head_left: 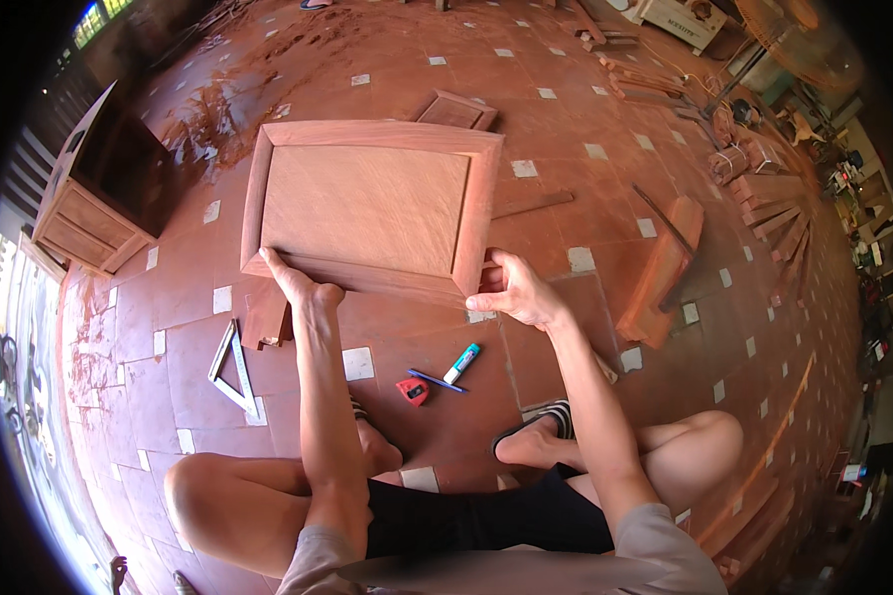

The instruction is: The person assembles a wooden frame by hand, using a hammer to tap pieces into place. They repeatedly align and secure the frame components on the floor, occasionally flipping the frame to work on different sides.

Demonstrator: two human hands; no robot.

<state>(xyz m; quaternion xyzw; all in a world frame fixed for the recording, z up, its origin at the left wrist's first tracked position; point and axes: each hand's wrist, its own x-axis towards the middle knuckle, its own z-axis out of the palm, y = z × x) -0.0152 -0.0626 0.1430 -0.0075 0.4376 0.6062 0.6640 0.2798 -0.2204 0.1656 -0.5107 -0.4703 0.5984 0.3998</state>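
Observation:
Between both hands I hold up a framed wooden panel (362, 208), a flat rectangle with a raised border, tilted slightly above the floor. My left hand (301, 283) grips its lower left edge, thumb on the front and the other fingers hidden behind. At the lower right corner, my right hand (516, 290) pinches the frame with its thumb in front. Below the panel on the floor lie a red tape measure (413, 392), a blue pen (439, 381) and a small teal-and-white box or tube (462, 364). A metal set square (234, 375) rests to the left.
A wooden cabinet (104, 198) stands at the left. Another framed panel (456, 111) lies behind mine. To the right are a wooden block with a long tool (662, 273), stacked timber pieces (774, 213) and a standing fan (799, 45). Sawdust covers the far tiled floor (298, 40).

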